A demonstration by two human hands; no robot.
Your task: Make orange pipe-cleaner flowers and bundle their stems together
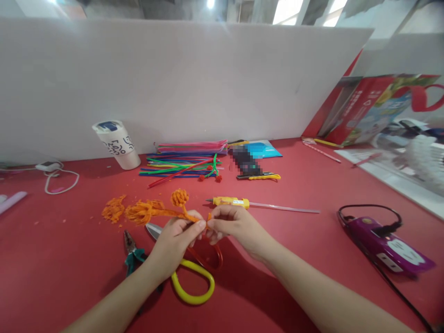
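My left hand (173, 245) is closed on the stem of an orange pipe-cleaner flower (179, 197), whose round looped head stands up beyond my fingers. My right hand (239, 226) pinches the stem's near end, fingertips almost touching my left thumb. A second fluffy orange bunch (142, 212) sticks out to the left, seemingly on the same stem. Under my hands lie scissors with a yellow handle loop (210, 282) and a red one, partly hidden. Teal-handled pliers (129, 245) rest left of my left hand. Just beyond my right hand is a yellow glue gun (225, 201) with a clear stick.
Orange fuzz scraps (113, 210) lie at the left. Coloured pipe cleaners (176, 166) are spread at the back, beside a white tumbler (120, 145) and a yellow-handled cutter (270, 176). A purple power strip (391, 247) with a black cord sits right. A white board (190, 83) stands behind.
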